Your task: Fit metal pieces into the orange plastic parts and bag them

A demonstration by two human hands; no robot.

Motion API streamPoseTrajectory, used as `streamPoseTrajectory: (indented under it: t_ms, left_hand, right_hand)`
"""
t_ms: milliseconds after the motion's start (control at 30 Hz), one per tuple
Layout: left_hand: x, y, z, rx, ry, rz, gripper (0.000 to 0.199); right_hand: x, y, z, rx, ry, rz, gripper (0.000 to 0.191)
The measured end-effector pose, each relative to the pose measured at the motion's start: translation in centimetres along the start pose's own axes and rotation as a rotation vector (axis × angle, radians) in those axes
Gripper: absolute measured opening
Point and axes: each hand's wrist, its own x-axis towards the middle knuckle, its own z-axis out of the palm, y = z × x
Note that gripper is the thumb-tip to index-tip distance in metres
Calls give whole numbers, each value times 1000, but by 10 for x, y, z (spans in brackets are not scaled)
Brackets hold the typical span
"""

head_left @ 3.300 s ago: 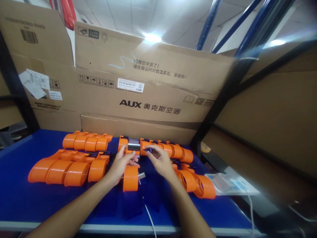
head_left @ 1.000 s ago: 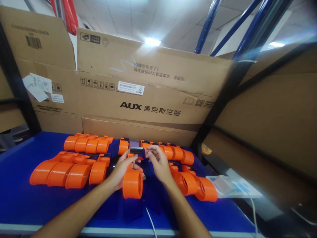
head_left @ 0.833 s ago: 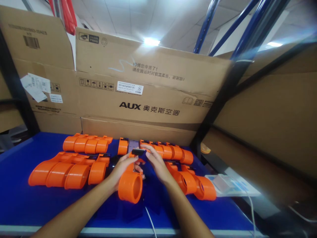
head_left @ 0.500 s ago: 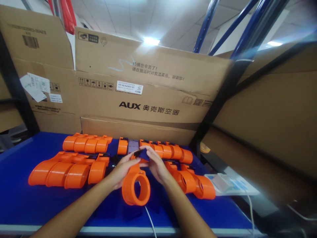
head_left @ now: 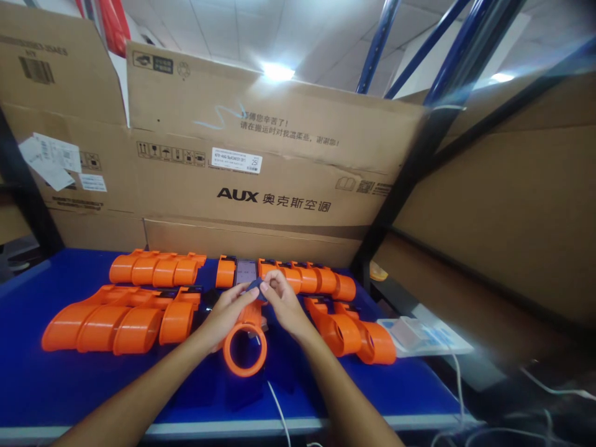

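Observation:
In front of me is an orange plastic part (head_left: 252, 315) with a round ring at its near end, its opening towards me. My left hand (head_left: 227, 311) is closed around the far end of the part, thumb on top. A small dark blue strap-like piece (head_left: 254, 284) sits at that far end, between both hands' fingertips. My right hand (head_left: 285, 305) pinches the strap's right side with thumb and forefinger. How the strap joins the part is hidden by my fingers.
Rows of similar orange parts (head_left: 135, 329) lie left on the blue tabletop (head_left: 186, 391); others (head_left: 344, 287) lie right. A phone-like screen (head_left: 246, 270) stands behind my hands. A white tray (head_left: 447, 347) is at the right edge. Cardboard (head_left: 186, 186) walls the back.
The orange ring has swung slightly left and now faces me more squarely. My right hand's fingers have shifted on the strap, which shows less between the hands. The view has moved slightly right.

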Motion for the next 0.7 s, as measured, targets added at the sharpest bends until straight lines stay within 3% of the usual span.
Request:
streamPoseTrajectory:
  t_ms: [200, 333, 500, 600, 700]
  left_hand:
    - [-1, 2, 1, 28, -2, 73, 49]
    - [0, 4, 2, -5, 22, 1, 53]
    - [3, 3, -3, -54, 84, -42, 53]
    - [5, 2, -6, -46, 87, -33, 52]
    - [5, 0, -8, -26, 87, -18, 54]
  right_hand:
    - [0, 0, 0, -57, -5, -51, 33]
    - [3, 4, -5, -121, -11, -47, 32]
    - [5, 9, -29, -476, 116, -57, 44]
    - [2, 8, -43, -782, 52, -44, 33]
    - [-1, 6, -46, -852, -75, -27, 26]
